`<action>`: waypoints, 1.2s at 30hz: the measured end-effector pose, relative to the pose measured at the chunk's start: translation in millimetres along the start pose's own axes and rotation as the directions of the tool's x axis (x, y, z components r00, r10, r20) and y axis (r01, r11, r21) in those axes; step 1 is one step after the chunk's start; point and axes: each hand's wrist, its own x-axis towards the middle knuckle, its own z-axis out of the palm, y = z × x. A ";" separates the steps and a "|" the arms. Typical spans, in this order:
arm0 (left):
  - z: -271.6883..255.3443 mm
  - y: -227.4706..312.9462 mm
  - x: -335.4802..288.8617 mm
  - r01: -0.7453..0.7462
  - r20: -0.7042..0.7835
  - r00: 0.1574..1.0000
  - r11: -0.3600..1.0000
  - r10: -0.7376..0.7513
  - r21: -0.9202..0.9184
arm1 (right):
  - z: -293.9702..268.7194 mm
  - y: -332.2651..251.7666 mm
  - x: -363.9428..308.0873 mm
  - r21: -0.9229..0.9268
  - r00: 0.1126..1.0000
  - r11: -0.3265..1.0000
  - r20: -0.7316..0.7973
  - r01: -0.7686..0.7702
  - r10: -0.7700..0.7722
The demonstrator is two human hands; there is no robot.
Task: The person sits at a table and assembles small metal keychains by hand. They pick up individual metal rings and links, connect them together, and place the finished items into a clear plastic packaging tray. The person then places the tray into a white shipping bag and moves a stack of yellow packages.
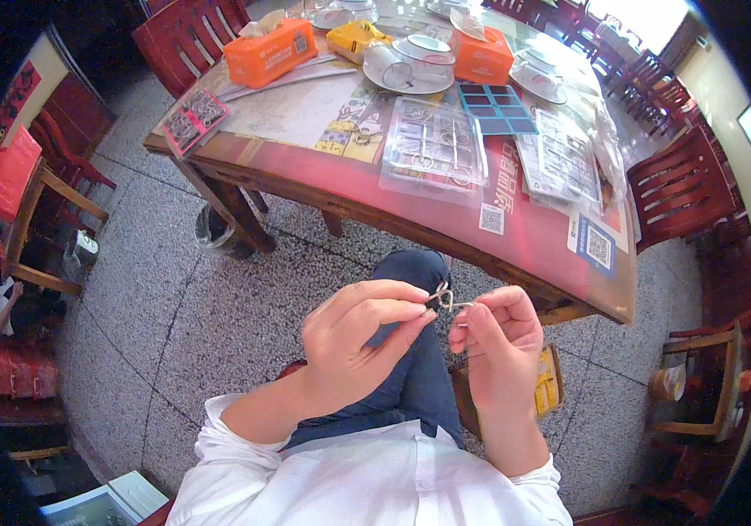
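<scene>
Above my lap, both hands pinch a small linked metal wire puzzle (444, 296) of bent, silvery pieces. My left hand (366, 329) has its thumb and fingers closed on one end. The other end is gripped by my right hand (500, 337), thumb against curled fingers. The looped pieces show in the gap between the hands; their ends are hidden by my fingertips. On the table ahead lies a clear plastic tray (434, 145) with more metal wire pieces. A red-framed case (194, 123) of similar pieces sits at the table's left corner.
The wooden table (323, 186) edge runs just beyond my hands. On it are orange tissue boxes (270, 53), a blue grid sheet (496, 110), wrapped dishes (410, 63) and a second clear tray (561, 156). Red chairs (689, 186) stand around; a bin (222, 232) is underneath.
</scene>
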 end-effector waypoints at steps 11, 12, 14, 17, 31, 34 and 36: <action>3.3 6.3 -3.9 0.127 0.009 0.992 0.980 -0.128 -0.155 | 9.2 9.0 -8.2 -0.213 0.973 0.949 0.042 0.231 -0.227; 4.5 6.2 -5.4 0.130 0.001 0.991 0.978 -0.132 -0.162 | 9.4 9.1 -8.5 -0.211 0.967 0.944 0.047 0.253 -0.249; 4.0 7.4 -6.2 0.133 -0.018 0.990 0.978 -0.138 -0.163 | 9.2 10.1 -7.9 -0.200 0.955 0.934 0.063 0.296 -0.290; 4.2 6.9 -6.7 0.133 -0.036 0.989 0.975 -0.141 -0.180 | 8.5 11.3 -6.3 -0.195 0.947 0.927 0.087 0.321 -0.309; 10.3 11.8 -15.7 0.292 0.024 0.947 0.821 -0.322 -0.491 | 8.1 16.3 -6.5 -0.552 0.772 0.561 0.282 0.616 -0.570; 9.7 12.2 -16.4 0.366 0.055 0.904 0.703 -0.423 -0.610 | 5.2 19.8 -7.2 -0.550 0.771 0.570 0.250 0.611 -0.585; 9.9 7.9 -18.3 0.412 0.091 0.865 0.595 -0.494 -0.689 | 4.7 20.6 -7.0 -0.509 0.801 0.640 0.192 0.576 -0.567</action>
